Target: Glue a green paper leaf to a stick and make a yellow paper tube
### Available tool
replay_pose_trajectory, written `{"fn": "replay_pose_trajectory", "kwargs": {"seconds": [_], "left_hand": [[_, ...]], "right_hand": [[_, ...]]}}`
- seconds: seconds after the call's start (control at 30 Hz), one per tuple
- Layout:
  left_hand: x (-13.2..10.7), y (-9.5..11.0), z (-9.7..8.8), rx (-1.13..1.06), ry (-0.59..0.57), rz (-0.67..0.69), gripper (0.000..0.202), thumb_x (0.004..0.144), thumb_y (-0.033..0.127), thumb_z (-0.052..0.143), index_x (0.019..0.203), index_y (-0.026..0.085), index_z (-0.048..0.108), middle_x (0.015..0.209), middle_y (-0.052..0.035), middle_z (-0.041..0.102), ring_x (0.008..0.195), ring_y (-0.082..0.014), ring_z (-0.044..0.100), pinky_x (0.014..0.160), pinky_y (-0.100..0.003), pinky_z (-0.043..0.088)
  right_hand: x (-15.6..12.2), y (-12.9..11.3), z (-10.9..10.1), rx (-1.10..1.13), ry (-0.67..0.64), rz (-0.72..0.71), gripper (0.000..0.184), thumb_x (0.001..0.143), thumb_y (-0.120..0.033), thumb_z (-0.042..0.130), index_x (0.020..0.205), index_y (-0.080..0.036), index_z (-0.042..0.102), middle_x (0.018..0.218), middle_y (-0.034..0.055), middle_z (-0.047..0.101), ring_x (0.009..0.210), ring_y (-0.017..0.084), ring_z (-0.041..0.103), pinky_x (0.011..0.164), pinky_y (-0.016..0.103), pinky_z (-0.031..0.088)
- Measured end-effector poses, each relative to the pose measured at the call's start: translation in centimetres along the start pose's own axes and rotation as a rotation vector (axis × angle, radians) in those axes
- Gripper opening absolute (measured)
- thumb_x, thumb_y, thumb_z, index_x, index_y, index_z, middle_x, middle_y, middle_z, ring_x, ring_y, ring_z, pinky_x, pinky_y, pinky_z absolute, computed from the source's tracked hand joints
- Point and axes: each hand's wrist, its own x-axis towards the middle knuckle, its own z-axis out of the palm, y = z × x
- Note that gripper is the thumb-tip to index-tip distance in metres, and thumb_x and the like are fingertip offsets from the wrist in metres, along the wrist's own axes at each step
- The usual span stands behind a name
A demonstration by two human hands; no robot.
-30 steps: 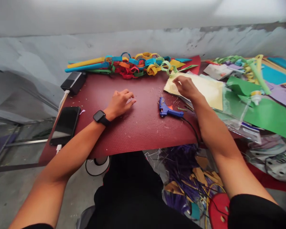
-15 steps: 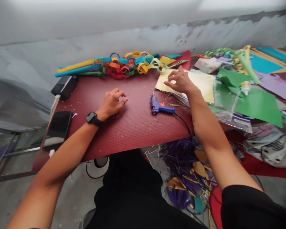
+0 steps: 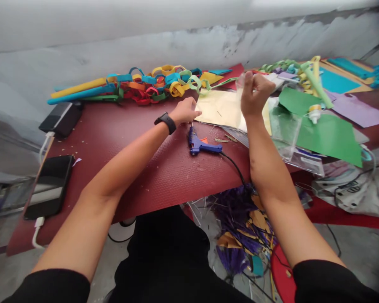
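On cam I saw L hand (image 3: 185,111) w/ fingers (image 3: 190,102) half bent by paper (image 3: 217,105), R hand (image 3: 255,94) curled; couldn't tell if either gripped. 1 glue gun (image 3: 205,147), 1 phone (image 3: 50,185).

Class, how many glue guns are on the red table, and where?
1: the blue glue gun, between the left hand and the near edge of the red table. Papers may hide others.

Lettering, none legible: dark marks (image 3: 353,184) on the crumpled whitish soft bundle (image 3: 363,201) and a printed white-and-blue label (image 3: 308,156) on the clear flat plastic packet (image 3: 317,169), both too blurred to read.
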Motion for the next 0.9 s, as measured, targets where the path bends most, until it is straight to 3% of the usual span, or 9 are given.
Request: {"fn": "replay_pose_trajectory", "kwargs": {"seconds": [0.13, 0.23, 0.33, 0.47, 0.6, 0.73, 0.9], "left_hand": [[1.8, 2.3, 2.2, -0.189, 0.046, -0.375, 0.036, 0.089, 0.003, 0.078, 0.106, 0.022, 0.052, 0.077, 0.0036, 0.055, 0.060, -0.0120, 0.054, 0.066, -0.030, 0.045], [1.6, 3.2, 2.4, -0.341, 0.074, -0.455, 0.033, 0.089, -0.003, 0.070, 0.101, 0.023, 0.052, 0.069, 0.0070, 0.048, 0.053, -0.0080, 0.041, 0.058, -0.024, 0.036], [0.7, 3.1, 1.5, -0.395, 0.028, -0.429, 0.022, 0.093, 0.000, 0.065, 0.088, 0.020, 0.057, 0.068, 0.0026, 0.055, 0.057, -0.0088, 0.049, 0.060, -0.023, 0.043], [-0.3, 3.1, -0.9, -0.583, 0.052, -0.341, 0.021, 0.092, -0.003, 0.057, 0.089, 0.017, 0.062, 0.091, -0.0061, 0.075, 0.081, -0.0134, 0.072, 0.086, -0.031, 0.063], [-1.0, 4.9, -3.3, -0.647, 0.089, -0.221, 0.019, 0.091, -0.002, 0.057, 0.092, 0.017, 0.062, 0.095, -0.0040, 0.076, 0.095, -0.0145, 0.076, 0.103, -0.037, 0.065], [-3.0, 7.5, -5.4, -0.583, 0.150, -0.177, 0.018, 0.094, 0.001, 0.058, 0.093, 0.020, 0.056, 0.097, -0.0017, 0.073, 0.097, -0.0141, 0.076, 0.103, -0.036, 0.066], [-7.1, 9.8, -7.5, -0.475, 0.165, -0.016, 0.019, 0.099, 0.003, 0.059, 0.094, 0.021, 0.053, 0.101, -0.0018, 0.071, 0.097, -0.0169, 0.076, 0.091, -0.036, 0.068]], "right_hand": [[0.6, 1.5, -0.1, 0.050, 0.193, 0.111, 0.037, 0.115, -0.046, 0.042, 0.085, -0.035, 0.024, 0.077, 0.0000, 0.045, 0.071, 0.021, 0.046, 0.078, 0.039, 0.037], [0.6, 2.5, 0.1, 0.084, 0.122, 0.128, 0.033, 0.115, -0.039, 0.047, 0.090, -0.035, 0.026, 0.085, 0.0011, 0.049, 0.074, 0.021, 0.050, 0.077, 0.037, 0.039], [0.7, 3.3, 0.1, 0.006, 0.049, 0.142, 0.034, 0.118, -0.045, 0.045, 0.090, -0.034, 0.029, 0.087, 0.0026, 0.053, 0.078, 0.022, 0.053, 0.084, 0.038, 0.042], [1.3, 3.9, -0.6, -0.197, 0.066, 0.242, 0.030, 0.120, -0.046, 0.044, 0.094, -0.031, 0.041, 0.099, 0.0100, 0.066, 0.089, 0.024, 0.058, 0.094, 0.039, 0.043], [1.5, 4.2, -2.3, -0.301, 0.126, 0.365, 0.021, 0.120, -0.035, 0.045, 0.106, -0.023, 0.054, 0.111, 0.0161, 0.072, 0.105, 0.028, 0.066, 0.102, 0.041, 0.042], [1.0, 4.7, -4.2, -0.372, 0.187, 0.565, 0.017, 0.120, -0.026, 0.045, 0.117, -0.015, 0.056, 0.119, 0.0160, 0.073, 0.120, 0.028, 0.067, 0.108, 0.040, 0.041], [1.2, 5.9, -4.5, -0.330, 0.244, 0.669, 0.013, 0.119, -0.024, 0.044, 0.108, -0.025, 0.051, 0.121, 0.0165, 0.072, 0.125, 0.031, 0.067, 0.110, 0.045, 0.041]]}}
